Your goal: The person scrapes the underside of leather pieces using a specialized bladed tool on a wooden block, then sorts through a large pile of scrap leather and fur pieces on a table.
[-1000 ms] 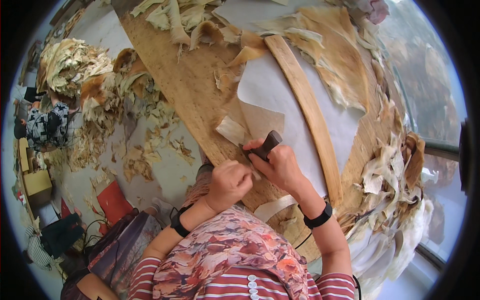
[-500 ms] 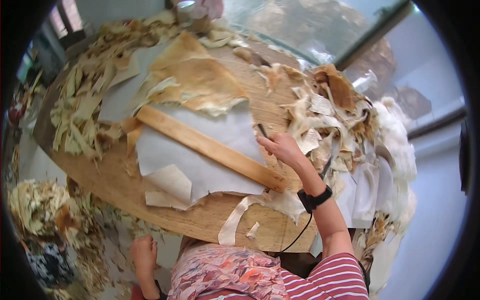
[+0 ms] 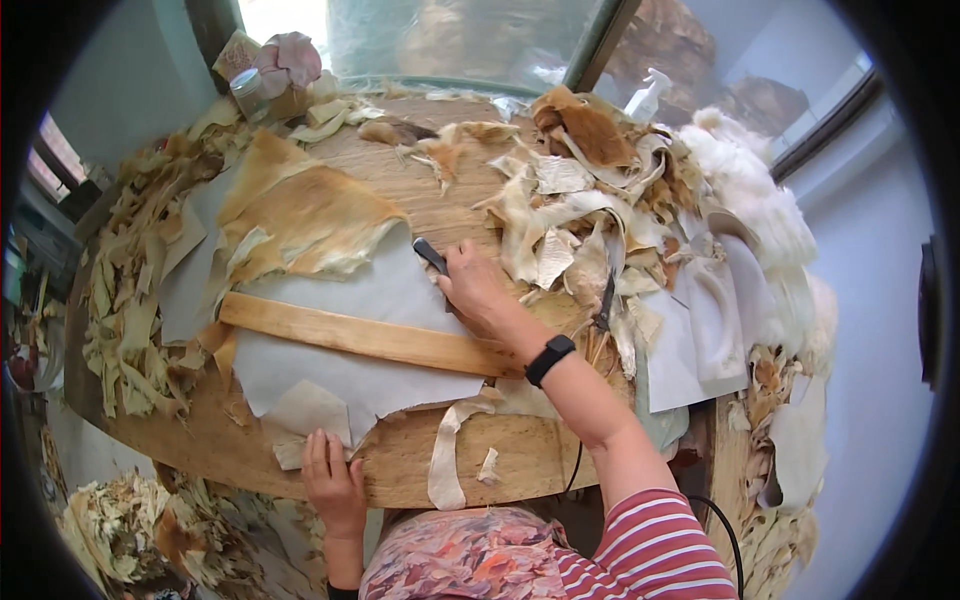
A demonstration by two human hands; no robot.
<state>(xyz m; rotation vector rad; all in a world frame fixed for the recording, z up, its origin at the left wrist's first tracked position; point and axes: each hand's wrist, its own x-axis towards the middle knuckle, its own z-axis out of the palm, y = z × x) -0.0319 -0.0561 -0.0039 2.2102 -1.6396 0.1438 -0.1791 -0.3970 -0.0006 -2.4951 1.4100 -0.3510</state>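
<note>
Head: R hand w/ tool, L hand on pale flap

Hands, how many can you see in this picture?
2. The left hand is by the pale flap at the near table edge; the right hand holds a dark-handled tool beyond the wooden strip.

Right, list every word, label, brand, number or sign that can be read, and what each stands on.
None can be read.
Jar and white spray bottle: too small to make out any lettering.
Black wristband: no readable marks.
Wooden strip and dark tool handle in the right hand: no legible text.
</note>
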